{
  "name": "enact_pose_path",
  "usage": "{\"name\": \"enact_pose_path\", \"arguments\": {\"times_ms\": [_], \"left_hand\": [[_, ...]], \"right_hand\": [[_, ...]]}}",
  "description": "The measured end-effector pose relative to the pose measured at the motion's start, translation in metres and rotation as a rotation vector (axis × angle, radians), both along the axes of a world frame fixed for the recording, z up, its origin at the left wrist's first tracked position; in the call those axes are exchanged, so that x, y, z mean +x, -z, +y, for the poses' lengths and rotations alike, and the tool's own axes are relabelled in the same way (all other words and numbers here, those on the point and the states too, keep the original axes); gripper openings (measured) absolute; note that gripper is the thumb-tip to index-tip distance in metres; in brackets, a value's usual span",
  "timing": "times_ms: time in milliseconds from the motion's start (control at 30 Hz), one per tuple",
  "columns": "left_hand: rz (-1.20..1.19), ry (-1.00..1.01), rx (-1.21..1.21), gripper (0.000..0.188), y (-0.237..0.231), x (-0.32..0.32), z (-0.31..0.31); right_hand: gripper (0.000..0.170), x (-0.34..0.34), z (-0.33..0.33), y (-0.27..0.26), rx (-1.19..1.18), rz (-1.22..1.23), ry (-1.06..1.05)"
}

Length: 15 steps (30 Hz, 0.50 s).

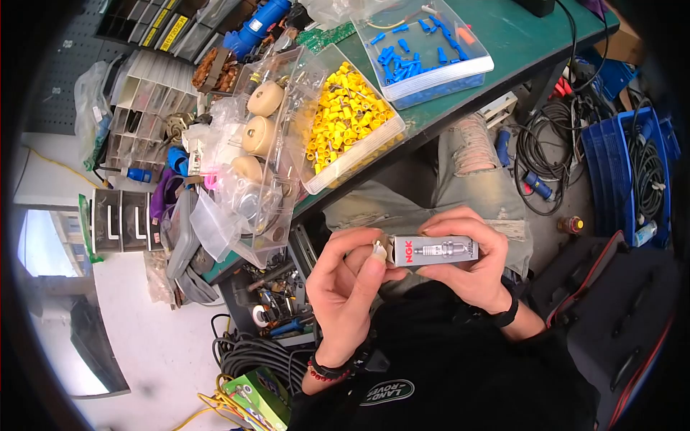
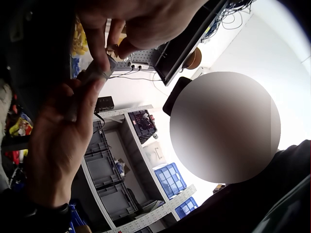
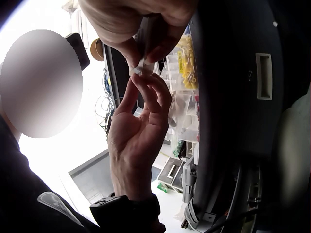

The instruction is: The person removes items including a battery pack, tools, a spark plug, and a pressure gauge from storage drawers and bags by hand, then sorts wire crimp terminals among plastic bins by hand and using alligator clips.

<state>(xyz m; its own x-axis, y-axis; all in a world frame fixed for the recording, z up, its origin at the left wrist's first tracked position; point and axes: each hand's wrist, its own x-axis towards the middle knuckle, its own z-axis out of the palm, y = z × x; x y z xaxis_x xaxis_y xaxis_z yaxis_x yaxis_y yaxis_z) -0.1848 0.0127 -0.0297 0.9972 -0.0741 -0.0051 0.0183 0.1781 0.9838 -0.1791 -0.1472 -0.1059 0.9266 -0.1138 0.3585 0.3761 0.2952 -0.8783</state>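
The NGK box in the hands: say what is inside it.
Nothing inside the box can be made out: it hides its own contents, and the left hand covers part of the end it pinches. Only the outside shows, with a spark plug picture.

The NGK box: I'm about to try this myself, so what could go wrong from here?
The NGK box is in the right hand, not over the bench, so anything slipping out could fall.
The left hand pinches at its end; a hard pull might tear it.
The jumbled tools and parts lie nearby, so a small dropped piece could get lost among them.
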Motion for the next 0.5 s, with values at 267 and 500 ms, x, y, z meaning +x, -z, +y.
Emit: {"name": "enact_pose_path", "arguments": {"times_ms": [267,500], "left_hand": [[-0.062,0.111,0.028,0.028,0.0039,0.0021,0.0047],[-0.068,0.122,0.021,0.027,0.0049,0.0034,0.0054]], "right_hand": [[0.036,-0.0011,-0.002,-0.0021,-0.02,-0.045,0.02],[0.033,-0.0023,-0.0012,-0.0026,-0.017,-0.032,0.033]]}}
